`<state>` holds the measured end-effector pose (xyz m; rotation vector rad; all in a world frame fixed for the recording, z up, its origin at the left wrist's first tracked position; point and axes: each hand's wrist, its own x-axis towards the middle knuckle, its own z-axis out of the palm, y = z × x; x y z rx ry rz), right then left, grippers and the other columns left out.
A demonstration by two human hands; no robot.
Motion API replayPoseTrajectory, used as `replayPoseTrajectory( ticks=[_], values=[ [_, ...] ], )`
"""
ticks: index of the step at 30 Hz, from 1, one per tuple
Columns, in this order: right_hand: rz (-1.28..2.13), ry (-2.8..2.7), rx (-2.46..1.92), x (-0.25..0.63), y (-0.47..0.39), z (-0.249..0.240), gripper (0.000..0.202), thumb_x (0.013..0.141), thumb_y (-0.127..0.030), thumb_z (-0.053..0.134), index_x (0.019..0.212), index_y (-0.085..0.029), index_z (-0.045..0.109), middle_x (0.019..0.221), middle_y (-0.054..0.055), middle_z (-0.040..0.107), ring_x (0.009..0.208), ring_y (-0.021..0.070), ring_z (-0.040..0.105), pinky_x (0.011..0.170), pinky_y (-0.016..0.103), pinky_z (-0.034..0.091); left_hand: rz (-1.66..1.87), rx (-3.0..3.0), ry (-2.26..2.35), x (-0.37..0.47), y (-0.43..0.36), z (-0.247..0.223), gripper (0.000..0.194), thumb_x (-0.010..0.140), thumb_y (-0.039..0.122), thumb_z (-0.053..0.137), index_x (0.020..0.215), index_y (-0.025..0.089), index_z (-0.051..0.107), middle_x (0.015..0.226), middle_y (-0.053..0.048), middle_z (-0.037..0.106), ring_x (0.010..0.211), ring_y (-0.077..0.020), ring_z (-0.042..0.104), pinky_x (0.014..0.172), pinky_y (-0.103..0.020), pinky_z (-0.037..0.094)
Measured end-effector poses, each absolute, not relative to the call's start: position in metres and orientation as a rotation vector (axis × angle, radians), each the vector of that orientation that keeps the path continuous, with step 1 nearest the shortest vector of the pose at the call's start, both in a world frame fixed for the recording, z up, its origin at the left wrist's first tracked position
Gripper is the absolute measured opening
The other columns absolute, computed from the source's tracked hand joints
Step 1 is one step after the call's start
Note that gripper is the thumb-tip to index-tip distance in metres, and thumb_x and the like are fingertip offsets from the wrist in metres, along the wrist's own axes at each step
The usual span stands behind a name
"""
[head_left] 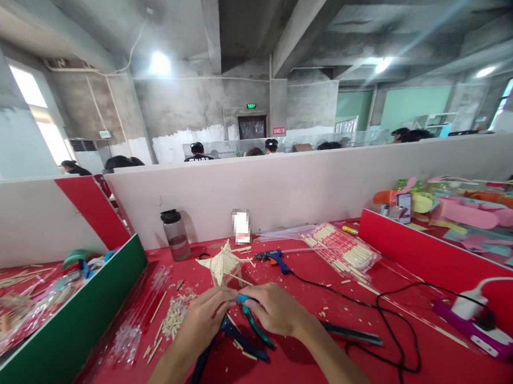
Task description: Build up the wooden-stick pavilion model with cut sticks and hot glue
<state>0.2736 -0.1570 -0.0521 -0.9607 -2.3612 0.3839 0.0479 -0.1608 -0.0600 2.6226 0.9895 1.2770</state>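
Note:
My left hand [207,315] and my right hand [274,308] meet at the middle of the red table, fingers bent and closed. Whatever they pinch is mostly hidden; a thin pale stick shows just beyond the fingertips. Under and between the hands lies a hand tool with a teal handle [258,328] and a bright blue part near my right fingers. Dark blue curved handles [245,341] lie closer to me; whether they belong to the same tool, I cannot tell. Just beyond the fingers stands a star-shaped model [222,265] of pale wooden sticks.
A blue glue gun [275,258] trails a black cord toward a purple power strip [477,329]. Bundled sticks [343,251] lie back right, a dark bottle [175,233] back left. Cut stick pieces [176,314] and clear wrappers [140,312] are at left. A green divider [82,314] borders the space.

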Motion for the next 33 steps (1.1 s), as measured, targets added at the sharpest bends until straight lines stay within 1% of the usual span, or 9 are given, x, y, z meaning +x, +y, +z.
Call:
replayPoseTrajectory(
  ticks=[6, 11, 14, 17, 21, 23, 27, 29, 33],
  values=[
    [0.334, -2.368, -0.885, 0.272, -0.159, -0.057, 0.024, 0.097, -0.023, 0.044, 0.106, -0.02, 0.067, 0.097, 0.008, 0.076, 0.088, 0.0234, 0.07, 0.075, 0.027, 0.044, 1.349, 2.582, 0.956, 0.053, -0.168, -0.054, 0.016, 0.096, 0.021, 0.057, 0.095, 0.023, 0.073, 0.091, -0.003, 0.079, 0.085, -0.0155, 0.075, 0.081, -0.022, 0.06],
    [0.359, -2.322, -0.866, 0.265, -0.157, -0.063, 0.024, 0.099, -0.024, 0.042, 0.101, -0.02, 0.066, 0.092, 0.008, 0.075, 0.086, 0.0223, 0.069, 0.073, 0.027, 0.042, 1.336, 2.63, 0.93, 0.053, -0.166, -0.05, 0.017, 0.097, 0.022, 0.056, 0.097, 0.024, 0.073, 0.091, -0.002, 0.079, 0.086, -0.0144, 0.075, 0.082, -0.02, 0.06],
    [0.359, -2.293, -0.917, 0.263, -0.153, -0.062, 0.026, 0.101, -0.027, 0.041, 0.104, -0.02, 0.066, 0.095, 0.007, 0.075, 0.086, 0.0214, 0.069, 0.073, 0.026, 0.041, 1.301, 2.616, 1.028, 0.041, -0.162, -0.049, 0.019, 0.097, 0.028, 0.057, 0.109, 0.025, 0.072, 0.102, -0.004, 0.079, 0.094, -0.0174, 0.075, 0.087, -0.025, 0.06],
    [0.292, -2.264, -1.058, 0.274, -0.144, -0.061, 0.029, 0.104, -0.029, 0.039, 0.108, -0.022, 0.066, 0.098, 0.007, 0.074, 0.087, 0.0217, 0.068, 0.074, 0.027, 0.042, 1.406, 2.472, 1.237, 0.023, -0.155, -0.051, 0.033, 0.097, 0.033, 0.054, 0.126, 0.022, 0.064, 0.125, -0.011, 0.071, 0.116, -0.0243, 0.067, 0.1, -0.037, 0.055],
    [0.136, -2.238, -1.424, 0.302, -0.125, -0.068, 0.027, 0.101, -0.024, 0.042, 0.108, -0.018, 0.067, 0.101, 0.012, 0.072, 0.088, 0.0264, 0.067, 0.076, 0.033, 0.045, 1.485, 2.345, 1.368, 0.007, -0.142, -0.06, 0.042, 0.1, 0.027, 0.04, 0.138, 0.02, 0.054, 0.143, -0.014, 0.058, 0.134, -0.0262, 0.054, 0.111, -0.046, 0.046],
    [0.055, -2.186, -1.497, 0.309, -0.118, -0.073, 0.024, 0.097, -0.023, 0.05, 0.112, -0.016, 0.068, 0.109, 0.016, 0.07, 0.1, 0.0302, 0.065, 0.085, 0.038, 0.046, 1.394, 2.393, 1.418, 0.007, -0.134, -0.069, 0.048, 0.098, 0.022, 0.04, 0.145, 0.02, 0.048, 0.149, -0.014, 0.052, 0.14, -0.0266, 0.048, 0.114, -0.048, 0.042],
    [0.158, -2.07, -1.293, 0.287, -0.117, -0.079, 0.03, 0.098, -0.033, 0.056, 0.121, -0.018, 0.066, 0.122, 0.014, 0.068, 0.114, 0.0291, 0.061, 0.099, 0.041, 0.044, 1.227, 2.508, 1.439, 0.013, -0.124, -0.084, 0.062, 0.093, 0.01, 0.04, 0.153, 0.024, 0.038, 0.158, -0.012, 0.041, 0.145, -0.0235, 0.04, 0.116, -0.044, 0.04],
    [0.265, -2.034, -1.2, 0.267, -0.12, -0.081, 0.03, 0.097, -0.036, 0.058, 0.121, -0.019, 0.065, 0.12, 0.012, 0.07, 0.111, 0.0278, 0.063, 0.099, 0.039, 0.045, 1.191, 2.548, 1.411, 0.017, -0.123, -0.087, 0.067, 0.09, 0.006, 0.041, 0.153, 0.026, 0.037, 0.16, -0.009, 0.038, 0.147, -0.0222, 0.038, 0.118, -0.042, 0.038],
    [0.39, -2.004, -1.13, 0.237, -0.121, -0.085, 0.025, 0.095, -0.031, 0.062, 0.116, -0.02, 0.067, 0.112, 0.008, 0.073, 0.103, 0.0266, 0.067, 0.092, 0.037, 0.049, 1.162, 2.551, 1.401, 0.022, -0.123, -0.086, 0.073, 0.086, 0.001, 0.04, 0.153, 0.028, 0.038, 0.161, -0.005, 0.037, 0.148, -0.0215, 0.034, 0.12, -0.042, 0.034]
  ],
)
